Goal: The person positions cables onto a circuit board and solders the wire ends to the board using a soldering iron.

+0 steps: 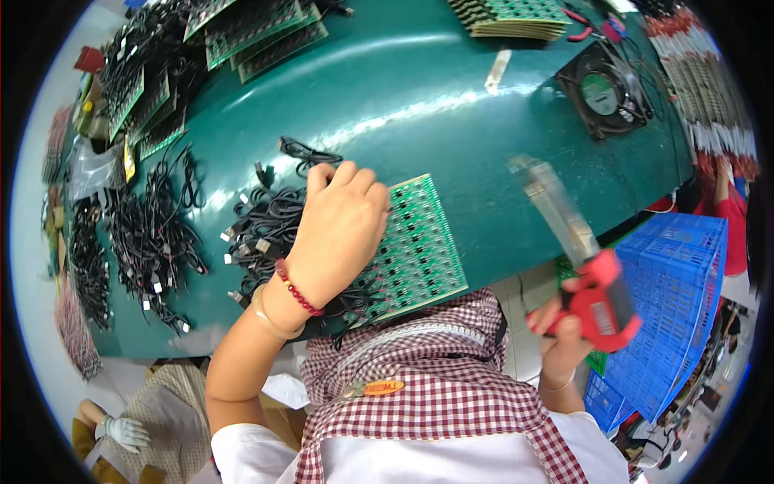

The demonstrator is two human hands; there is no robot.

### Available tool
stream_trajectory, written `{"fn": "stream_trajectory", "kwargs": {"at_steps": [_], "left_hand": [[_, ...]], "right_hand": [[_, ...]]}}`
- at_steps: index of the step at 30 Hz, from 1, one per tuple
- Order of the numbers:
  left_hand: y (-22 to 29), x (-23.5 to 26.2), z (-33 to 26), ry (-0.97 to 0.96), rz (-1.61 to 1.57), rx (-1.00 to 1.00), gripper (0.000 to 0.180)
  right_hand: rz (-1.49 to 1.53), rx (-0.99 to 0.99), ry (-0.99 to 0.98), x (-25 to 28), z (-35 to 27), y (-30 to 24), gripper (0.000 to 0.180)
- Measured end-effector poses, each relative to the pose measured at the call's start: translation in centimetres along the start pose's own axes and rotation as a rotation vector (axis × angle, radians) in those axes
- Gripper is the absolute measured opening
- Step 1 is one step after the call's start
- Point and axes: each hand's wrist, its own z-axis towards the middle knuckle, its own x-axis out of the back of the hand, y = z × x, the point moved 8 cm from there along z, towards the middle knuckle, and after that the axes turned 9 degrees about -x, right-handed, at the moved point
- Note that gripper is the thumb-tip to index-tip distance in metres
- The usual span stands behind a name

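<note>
circuit board panel (419,242), green and studded with rows of small dark parts, lies flat at the near edge of the teal table (500,137), right in front of the person's checked apron (435,387). left hand (339,234) rests on its left part with fingers curled down, reaching to the pile of black cables (266,230) just beside the board; whether it pinches a cable i cannot tell, since the fingertips are hidden. right hand (564,331) is closed around the red grip of a hand tool (580,258) with a long metal blade or nose, held up off the table, to the right of the board and not touching it

judging by how things lie, the work looks midway: more black cables (153,234) lie spread at the left, other green boards (258,32) sit stacked at the far left and a neat stack of boards (516,18) at the far edge, so plenty of boards and cables are on hand. no cable looks joined to the near board yet. a small black fan (605,90) stands far right, a blue crate (677,298) sits beyond the table edge
</note>
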Motion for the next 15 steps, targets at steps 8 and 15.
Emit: {"fn": "stream_trajectory", "kwargs": {"at_steps": [8,15], "left_hand": [[-0.1,-0.2,-0.5,-0.008,0.023,0.012,0.008],[-0.2,-0.3,-0.6,-0.024,0.034,0.02,0.008]], "right_hand": [[-0.436,-0.246,-0.336,-1.6,-2.8,7.5,0.012],[-0.421,-0.287,-0.315,-2.2,-2.6,7.7,0.018]]}}
